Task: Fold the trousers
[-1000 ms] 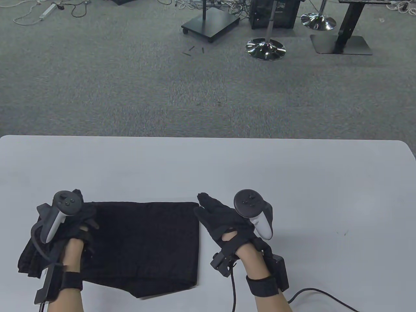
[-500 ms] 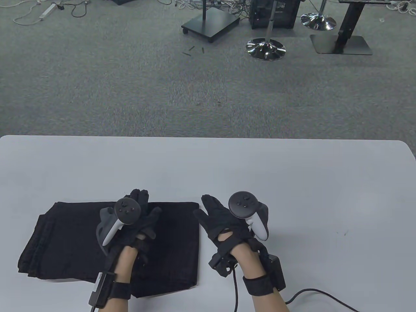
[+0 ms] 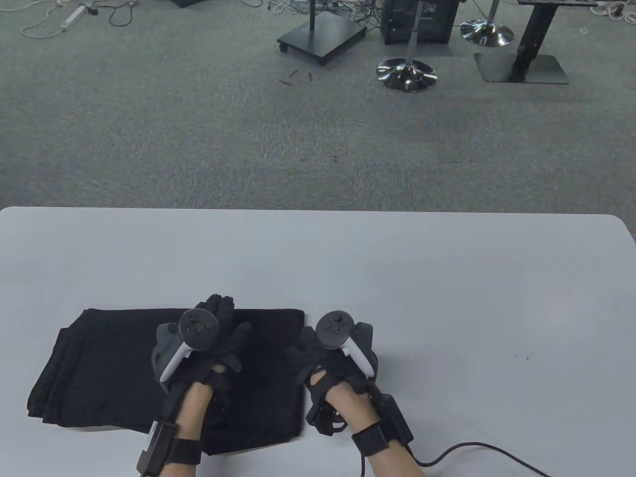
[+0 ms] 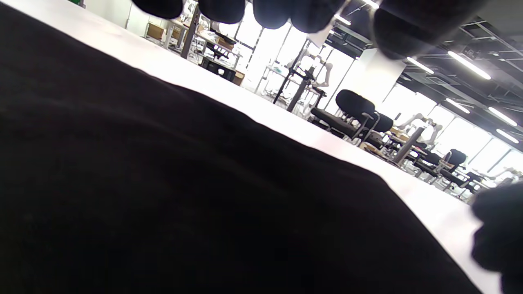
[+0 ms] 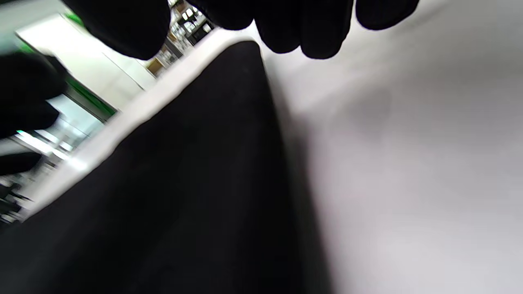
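Black trousers lie folded into a flat rectangle at the near left of the white table. My left hand rests flat on the middle of the fabric, fingers spread toward the far edge. My right hand sits at the fabric's right edge, fingers curled down by the fold; whether it grips cloth is hidden. In the left wrist view the trousers fill the lower frame, with my fingertips above. In the right wrist view the trousers' right edge runs under my fingertips.
The table's far edge borders grey carpet. Stool bases and stand feet stand on the floor far behind. A cable trails from my right wrist across the near right of the table.
My left hand moved from the fabric's left end to its middle and stayed there. My right hand moved left and down to the right edge of the fabric, fingers curling.
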A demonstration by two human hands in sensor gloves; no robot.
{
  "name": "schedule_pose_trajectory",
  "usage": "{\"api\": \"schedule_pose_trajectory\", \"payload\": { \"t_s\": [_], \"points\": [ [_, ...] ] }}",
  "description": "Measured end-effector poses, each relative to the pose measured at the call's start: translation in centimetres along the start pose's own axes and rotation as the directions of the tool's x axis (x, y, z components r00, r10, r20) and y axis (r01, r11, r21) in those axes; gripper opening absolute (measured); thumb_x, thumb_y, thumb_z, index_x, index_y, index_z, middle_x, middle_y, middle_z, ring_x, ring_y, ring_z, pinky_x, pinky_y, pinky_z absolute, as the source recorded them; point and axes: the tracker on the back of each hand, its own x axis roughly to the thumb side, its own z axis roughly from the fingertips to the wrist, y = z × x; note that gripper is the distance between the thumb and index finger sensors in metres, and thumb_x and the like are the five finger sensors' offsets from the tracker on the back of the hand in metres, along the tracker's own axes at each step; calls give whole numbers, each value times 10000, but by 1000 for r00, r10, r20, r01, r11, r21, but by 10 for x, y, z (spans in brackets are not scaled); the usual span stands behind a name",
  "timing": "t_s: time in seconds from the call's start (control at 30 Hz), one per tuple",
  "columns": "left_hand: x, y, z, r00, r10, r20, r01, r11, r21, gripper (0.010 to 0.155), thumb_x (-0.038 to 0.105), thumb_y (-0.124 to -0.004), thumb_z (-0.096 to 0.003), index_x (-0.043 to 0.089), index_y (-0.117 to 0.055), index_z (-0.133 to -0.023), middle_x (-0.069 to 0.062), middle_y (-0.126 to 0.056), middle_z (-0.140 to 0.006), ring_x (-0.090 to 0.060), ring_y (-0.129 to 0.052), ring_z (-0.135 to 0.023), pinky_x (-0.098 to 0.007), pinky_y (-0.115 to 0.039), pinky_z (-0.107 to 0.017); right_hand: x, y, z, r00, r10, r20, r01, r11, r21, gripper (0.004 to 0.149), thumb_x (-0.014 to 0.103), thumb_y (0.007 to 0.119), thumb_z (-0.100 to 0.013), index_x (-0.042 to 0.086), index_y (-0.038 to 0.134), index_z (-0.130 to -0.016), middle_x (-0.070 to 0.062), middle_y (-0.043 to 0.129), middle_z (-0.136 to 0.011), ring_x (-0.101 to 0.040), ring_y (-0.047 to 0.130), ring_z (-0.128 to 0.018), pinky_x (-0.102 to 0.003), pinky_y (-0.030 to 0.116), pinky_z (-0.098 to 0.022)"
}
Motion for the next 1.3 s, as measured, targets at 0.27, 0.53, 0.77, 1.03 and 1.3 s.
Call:
{"api": "schedule_pose_trajectory", "payload": {
  "t_s": [0.27, 0.53, 0.77, 1.03, 1.3],
  "points": [
    [5, 2, 0, 1000, 4, 21, -4, 1000, -8, 746, 673, -649, -569, 368, -357, -1183, 116, -306, -1243, -279, -337, -1219, -606, -411, -842, 11, 20, -9, 987, 131, -87, -136, 989, -50, 713, 550, 697, -504, 213, 383, -1049, -91, 587, -1040, -351, 696, -879, -548, 600, -678],
    [12, 1, 2, 999, -6, 42, 7, 1000, -7, 744, 672, -644, -571, 367, -355, -1184, 116, -304, -1244, -285, -336, -1219, -607, -409, -842, 17, 27, -14, 988, 84, -130, -99, 988, -118, 646, 380, 764, -503, 159, 442, -1018, -50, 792, -832, -215, 858, -646, -475, 745, -533],
    [17, 5, 5, 998, -21, 58, 21, 1000, 7, 744, 672, -644, -570, 365, -357, -1185, 114, -308, -1244, -286, -341, -1220, -609, -411, -841, 4, 7, -5, 997, 9, -76, -20, 990, -141, 617, 344, 779, -489, 155, 499, -1005, -41, 820, -801, -214, 887, -589, -482, 763, -496],
    [39, 5, 10, 990, -105, 90, 104, 994, 20, 747, 673, -635, -573, 365, -341, -1187, 112, -294, -1247, -285, -332, -1222, -611, -404, -843, -67, -82, 14, 975, -121, -185, 70, 963, -260, 594, 288, 770, -498, 178, 500, -1016, -62, 771, -839, -278, 812, -695, -544, 669, -588],
    [53, 6, 14, 982, -150, 119, 145, 988, 43, 751, 677, -628, -573, 368, -330, -1189, 117, -284, -1248, -287, -329, -1224, -612, -404, -843, -139, -187, 58, 932, -106, -345, -60, 898, -436, 583, 279, 775, -496, 186, 525, -1014, -66, 771, -843, -286, 811, -696, -548, 669, -587]
  ]
}}
